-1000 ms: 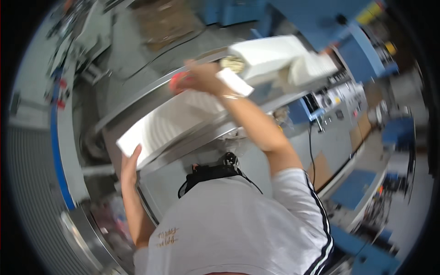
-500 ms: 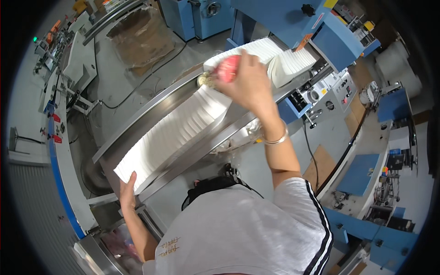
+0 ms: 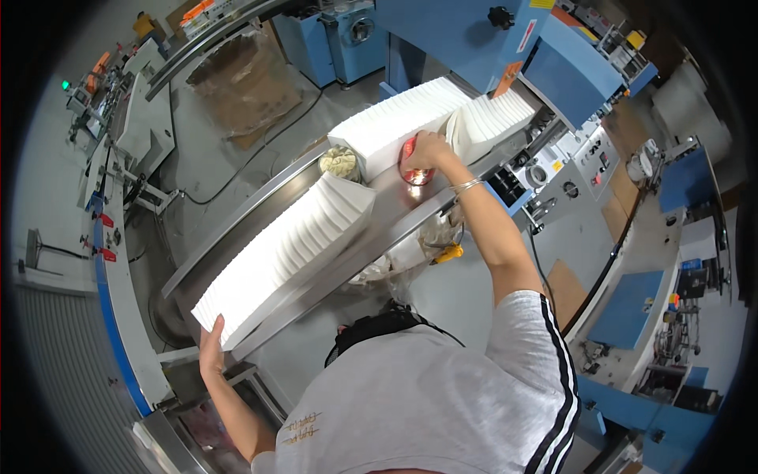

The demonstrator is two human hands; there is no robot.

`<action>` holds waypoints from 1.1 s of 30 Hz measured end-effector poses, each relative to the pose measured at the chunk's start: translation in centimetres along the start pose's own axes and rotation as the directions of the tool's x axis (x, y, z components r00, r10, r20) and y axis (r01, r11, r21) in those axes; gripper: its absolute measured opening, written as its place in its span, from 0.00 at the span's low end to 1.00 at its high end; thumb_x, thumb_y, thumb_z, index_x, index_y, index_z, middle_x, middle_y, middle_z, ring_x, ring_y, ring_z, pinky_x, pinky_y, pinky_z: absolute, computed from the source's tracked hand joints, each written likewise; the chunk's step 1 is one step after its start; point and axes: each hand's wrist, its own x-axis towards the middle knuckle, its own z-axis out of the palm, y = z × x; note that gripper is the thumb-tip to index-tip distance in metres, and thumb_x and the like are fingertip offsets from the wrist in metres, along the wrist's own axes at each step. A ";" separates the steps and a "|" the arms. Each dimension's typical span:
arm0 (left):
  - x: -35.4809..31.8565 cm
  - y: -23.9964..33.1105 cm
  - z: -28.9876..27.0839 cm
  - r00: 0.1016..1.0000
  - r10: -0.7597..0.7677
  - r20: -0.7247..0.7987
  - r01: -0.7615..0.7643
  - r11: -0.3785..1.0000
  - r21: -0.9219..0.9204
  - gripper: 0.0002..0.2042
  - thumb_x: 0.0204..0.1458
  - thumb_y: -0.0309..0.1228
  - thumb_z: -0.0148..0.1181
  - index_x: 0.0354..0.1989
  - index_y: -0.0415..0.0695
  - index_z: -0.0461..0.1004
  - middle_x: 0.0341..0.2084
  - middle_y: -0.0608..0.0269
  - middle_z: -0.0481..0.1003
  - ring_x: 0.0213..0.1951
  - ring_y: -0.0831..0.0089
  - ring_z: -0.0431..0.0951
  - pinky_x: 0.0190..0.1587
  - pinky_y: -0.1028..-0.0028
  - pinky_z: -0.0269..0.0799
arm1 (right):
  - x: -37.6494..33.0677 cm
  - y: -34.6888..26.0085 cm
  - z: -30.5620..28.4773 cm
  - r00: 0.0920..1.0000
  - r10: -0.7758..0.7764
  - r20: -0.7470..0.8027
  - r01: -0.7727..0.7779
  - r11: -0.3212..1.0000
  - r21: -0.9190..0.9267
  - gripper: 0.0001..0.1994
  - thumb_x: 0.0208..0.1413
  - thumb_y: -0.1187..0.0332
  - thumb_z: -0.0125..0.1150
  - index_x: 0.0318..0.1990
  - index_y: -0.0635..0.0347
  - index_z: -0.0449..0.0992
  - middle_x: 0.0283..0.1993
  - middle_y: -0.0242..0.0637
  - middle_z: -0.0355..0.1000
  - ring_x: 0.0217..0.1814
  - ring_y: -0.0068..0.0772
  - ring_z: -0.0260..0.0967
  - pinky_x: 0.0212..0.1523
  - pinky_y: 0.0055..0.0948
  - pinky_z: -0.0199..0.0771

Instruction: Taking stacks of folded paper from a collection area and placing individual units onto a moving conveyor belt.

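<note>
At the left, the left hand [image 3: 212, 349] touches the near end of a long stack of white paper [image 3: 276, 261], its thumb against the corner; whether it grips cannot be told. Well beyond that hand, a brown box [image 3: 246, 83] sits on the floor. The stack runs from the left hand toward the right one, its sheets fanned at the far end, along a metal counter [image 3: 388, 210]. Just past that end, to the left of the right hand, stands a pale round bundle [image 3: 339, 162]. A second white stack [image 3: 401, 117] lies beyond the right hand [image 3: 426, 152], which is closed around a red round thing [image 3: 408, 150] over the counter. Right of that hand is a third white stack [image 3: 499, 118].
</note>
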 end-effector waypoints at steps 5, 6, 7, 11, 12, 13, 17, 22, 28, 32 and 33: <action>0.2 -0.6 -1.2 0.999 0.024 -0.031 -0.022 0.996 0.082 0.41 0.54 0.41 0.63 0.69 0.36 0.46 0.66 0.57 0.56 0.66 0.65 0.55 0.66 0.70 0.47 | -0.2 2.4 -0.3 0.985 0.123 -0.119 -0.125 0.992 -0.012 0.46 0.32 0.48 0.68 0.56 0.76 0.63 0.57 0.62 0.66 0.64 0.57 0.61 0.65 0.39 0.59; 0.1 -0.5 -1.0 0.998 0.024 -0.053 -0.018 0.995 0.102 0.39 0.55 0.41 0.61 0.69 0.37 0.49 0.64 0.57 0.59 0.64 0.65 0.59 0.64 0.68 0.52 | -0.5 2.7 -0.5 0.977 0.172 -0.123 -0.175 0.984 -0.017 0.46 0.32 0.48 0.68 0.56 0.76 0.62 0.57 0.62 0.66 0.64 0.58 0.61 0.65 0.39 0.58; 0.1 -0.4 -1.1 0.998 0.024 -0.057 -0.018 0.995 0.099 0.39 0.55 0.41 0.61 0.69 0.37 0.49 0.64 0.57 0.59 0.64 0.65 0.59 0.64 0.68 0.52 | -0.3 3.1 -0.2 0.968 0.220 -0.116 -0.225 0.974 -0.025 0.45 0.35 0.49 0.66 0.57 0.75 0.61 0.57 0.62 0.66 0.64 0.58 0.61 0.64 0.41 0.59; -0.1 -0.2 -1.1 1.000 -0.028 -0.005 0.028 0.997 0.069 0.45 0.51 0.44 0.65 0.69 0.35 0.44 0.67 0.57 0.53 0.68 0.64 0.52 0.68 0.70 0.42 | -1.0 3.7 0.0 0.950 0.234 -0.205 -0.252 0.965 -0.071 0.37 0.43 0.48 0.62 0.57 0.67 0.64 0.57 0.60 0.66 0.62 0.54 0.63 0.61 0.46 0.61; -0.2 -0.1 -1.0 0.999 -0.043 -0.012 0.043 0.996 0.075 0.45 0.52 0.44 0.65 0.69 0.35 0.45 0.67 0.57 0.53 0.67 0.64 0.52 0.68 0.70 0.43 | -2.0 3.1 -0.5 0.955 0.221 -0.195 -0.239 0.968 -0.076 0.37 0.43 0.48 0.62 0.57 0.67 0.64 0.57 0.60 0.66 0.62 0.54 0.63 0.61 0.46 0.61; -0.1 -0.3 -0.9 0.999 -0.030 -0.028 0.032 0.994 0.106 0.44 0.52 0.44 0.65 0.69 0.35 0.45 0.67 0.57 0.54 0.67 0.65 0.53 0.67 0.70 0.43 | -3.0 2.2 -1.2 0.951 0.158 -0.266 -0.187 0.978 -0.088 0.34 0.47 0.49 0.59 0.57 0.63 0.64 0.57 0.57 0.66 0.63 0.51 0.62 0.61 0.46 0.61; 0.6 -0.2 -0.2 0.999 0.032 0.014 -0.034 0.992 0.120 0.41 0.54 0.44 0.63 0.68 0.35 0.48 0.65 0.56 0.58 0.66 0.65 0.57 0.66 0.70 0.48 | -3.0 3.0 0.3 0.863 0.222 -0.454 -0.254 0.967 -0.010 0.27 0.50 0.50 0.60 0.52 0.58 0.68 0.54 0.51 0.67 0.57 0.56 0.66 0.57 0.47 0.67; -0.8 0.9 1.2 0.999 0.035 -0.032 -0.030 0.988 0.149 0.41 0.54 0.43 0.62 0.69 0.35 0.47 0.66 0.57 0.55 0.67 0.67 0.54 0.66 0.72 0.46 | -0.5 5.3 3.4 0.819 0.045 -0.572 -0.125 0.987 -0.101 0.25 0.46 0.58 0.68 0.49 0.58 0.69 0.53 0.49 0.67 0.55 0.55 0.66 0.55 0.44 0.70; -1.2 1.3 1.4 0.999 0.043 -0.011 -0.043 0.999 0.023 0.45 0.52 0.46 0.64 0.69 0.35 0.44 0.66 0.54 0.54 0.68 0.65 0.51 0.68 0.69 0.41 | -2.6 -1.0 4.0 0.657 -0.101 -0.747 0.026 0.993 -0.111 0.19 0.50 0.52 0.64 0.37 0.60 0.75 0.40 0.45 0.74 0.44 0.50 0.71 0.47 0.43 0.71; -0.6 0.5 -0.2 0.997 -0.044 0.066 0.049 0.996 -0.076 0.44 0.52 0.47 0.63 0.69 0.37 0.46 0.66 0.54 0.55 0.68 0.64 0.50 0.68 0.67 0.41 | -1.3 -6.0 5.6 0.962 -0.211 -0.172 0.272 0.757 0.594 0.28 0.60 0.44 0.52 0.36 0.66 0.80 0.28 0.33 0.76 0.29 0.28 0.69 0.31 0.29 0.67; -0.4 0.6 -0.5 0.986 -0.090 0.137 0.111 0.982 -0.150 0.42 0.52 0.48 0.63 0.69 0.38 0.48 0.66 0.55 0.56 0.68 0.64 0.52 0.67 0.66 0.43 | -0.5 -6.1 6.0 0.983 -0.180 0.035 0.136 0.843 0.521 0.31 0.60 0.40 0.49 0.42 0.65 0.80 0.32 0.29 0.75 0.32 0.22 0.66 0.31 0.23 0.64</action>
